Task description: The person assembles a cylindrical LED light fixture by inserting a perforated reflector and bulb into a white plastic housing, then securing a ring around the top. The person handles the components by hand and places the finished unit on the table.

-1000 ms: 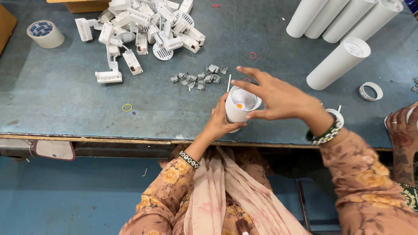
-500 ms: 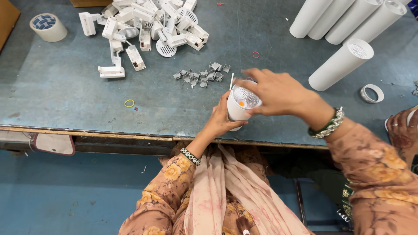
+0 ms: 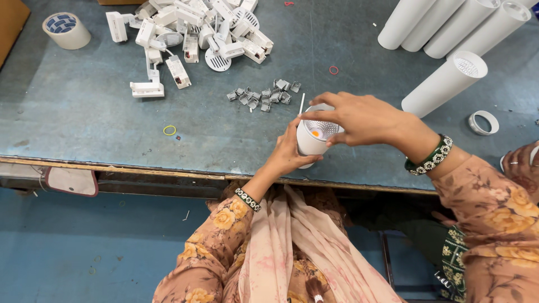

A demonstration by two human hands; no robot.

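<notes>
Both hands are on the white lamp housing (image 3: 315,137) at the table's near edge: my left hand (image 3: 289,154) cups its body from below, and my right hand (image 3: 365,119) curls over its open rim, fingertips on it. Just beyond lie small metal clips (image 3: 264,96), then a heap of white plastic parts (image 3: 191,33); white tubes (image 3: 443,84) are at right

The lower body of the white cylindrical lamp housing (image 3: 313,137) is hidden behind the left hand (image 3: 289,152); the right hand (image 3: 359,118) covers part of its rim. Far right of it, another person's hand (image 3: 522,165) is cut off by the edge.
</notes>
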